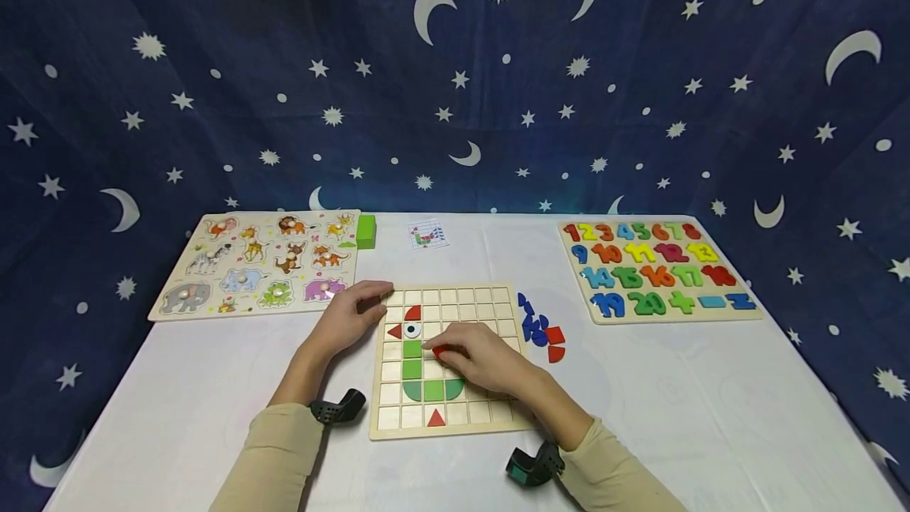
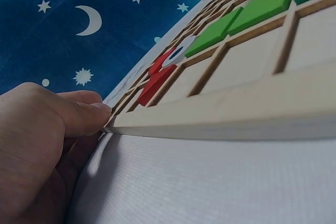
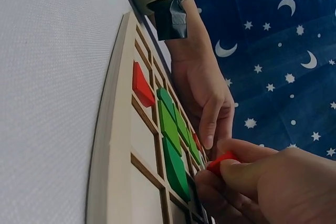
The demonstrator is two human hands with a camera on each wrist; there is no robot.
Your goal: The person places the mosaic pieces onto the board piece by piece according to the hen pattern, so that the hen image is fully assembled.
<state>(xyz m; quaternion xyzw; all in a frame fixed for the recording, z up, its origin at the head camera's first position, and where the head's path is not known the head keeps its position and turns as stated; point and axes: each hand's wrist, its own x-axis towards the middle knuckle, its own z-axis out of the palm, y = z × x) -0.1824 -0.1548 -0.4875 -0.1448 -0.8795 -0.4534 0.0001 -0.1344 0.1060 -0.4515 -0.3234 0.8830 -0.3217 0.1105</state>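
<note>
A wooden grid board lies on the table before me. My left hand holds its far left corner, the thumb against the rim in the left wrist view. Over the middle of the board, my right hand pinches a small red piece between thumb and fingers; its full shape is hidden. Set in the grid are a round eye piece, a red triangle beside it, and a red quarter-round piece above. Below run green squares, green quarter-round pieces and another red triangle.
Several loose blue pieces and two red pieces lie right of the board. A pattern card sits behind it. An animal puzzle and a green block stand left; a number puzzle lies right.
</note>
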